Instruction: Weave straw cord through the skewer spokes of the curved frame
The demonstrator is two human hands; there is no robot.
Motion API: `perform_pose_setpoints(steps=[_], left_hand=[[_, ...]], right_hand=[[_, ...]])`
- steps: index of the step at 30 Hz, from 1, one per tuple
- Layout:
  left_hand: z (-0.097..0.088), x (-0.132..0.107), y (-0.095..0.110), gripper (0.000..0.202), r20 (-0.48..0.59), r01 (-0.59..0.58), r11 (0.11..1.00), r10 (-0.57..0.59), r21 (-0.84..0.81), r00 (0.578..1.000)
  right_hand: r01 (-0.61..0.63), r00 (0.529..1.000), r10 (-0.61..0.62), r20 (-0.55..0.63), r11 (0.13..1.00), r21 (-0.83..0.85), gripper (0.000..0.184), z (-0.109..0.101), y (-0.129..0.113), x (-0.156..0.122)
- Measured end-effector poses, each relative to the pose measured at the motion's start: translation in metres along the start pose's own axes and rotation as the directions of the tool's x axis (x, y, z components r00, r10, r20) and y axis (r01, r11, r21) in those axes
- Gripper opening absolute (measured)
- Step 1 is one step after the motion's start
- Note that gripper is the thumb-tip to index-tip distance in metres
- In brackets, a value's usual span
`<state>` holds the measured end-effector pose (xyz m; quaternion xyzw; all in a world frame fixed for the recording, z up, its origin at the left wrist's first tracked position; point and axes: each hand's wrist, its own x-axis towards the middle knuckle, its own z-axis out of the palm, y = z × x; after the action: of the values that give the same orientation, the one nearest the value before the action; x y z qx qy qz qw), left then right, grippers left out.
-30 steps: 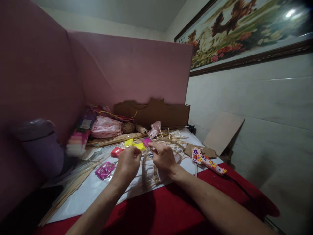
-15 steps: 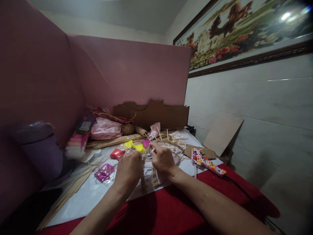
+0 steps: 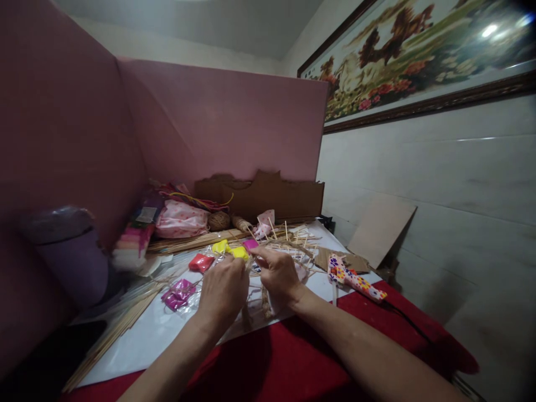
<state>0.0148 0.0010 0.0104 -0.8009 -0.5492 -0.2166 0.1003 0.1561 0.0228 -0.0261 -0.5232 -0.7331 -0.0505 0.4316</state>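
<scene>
My left hand (image 3: 224, 290) and my right hand (image 3: 278, 273) meet over a woven frame of thin straw-coloured sticks (image 3: 264, 304) that stands on the white sheet (image 3: 159, 329). Both hands have their fingers curled and pinched on the sticks of the frame near its top. Loose stick ends (image 3: 293, 237) poke up just beyond my right hand. Small coloured packets lie close behind the hands: yellow (image 3: 228, 249), red (image 3: 201, 262) and magenta (image 3: 180, 293).
A flower-patterned glue gun (image 3: 354, 277) lies right of my hands on the red cloth (image 3: 293, 363). Long stick bundles (image 3: 113, 329) lie at the left. Twine balls (image 3: 218, 221), a pink bag (image 3: 182, 219) and cardboard (image 3: 263, 195) sit at the back. Pink panels wall the left and rear.
My left hand has moved slightly right and closer to my right hand on the frame. The frame has tipped a little between them.
</scene>
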Motion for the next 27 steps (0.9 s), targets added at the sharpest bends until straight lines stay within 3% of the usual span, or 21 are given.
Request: perform_pose_setpoints(steps=[12,20,27], left_hand=[[0.0000,0.0004,0.0005,0.021,0.020,0.025,1.000,-0.025,-0.016,0.999],[-0.0056,0.0051,-0.0021,0.021,0.098,0.091,0.994,-0.085,-0.063,0.992],[-0.0037,0.0069,-0.0060,0.017,0.083,0.119,0.986,-0.110,-0.113,0.990]], right_hand=[[0.030,1.000,-0.030,-0.006,0.997,-0.065,0.038,0.0015,0.0027,-0.0013],[-0.026,0.999,0.024,-0.028,0.998,-0.056,0.021,0.0029,0.0030,-0.0004],[0.103,0.994,-0.104,-0.022,0.993,-0.058,0.023,0.0024,0.0059,-0.0014]])
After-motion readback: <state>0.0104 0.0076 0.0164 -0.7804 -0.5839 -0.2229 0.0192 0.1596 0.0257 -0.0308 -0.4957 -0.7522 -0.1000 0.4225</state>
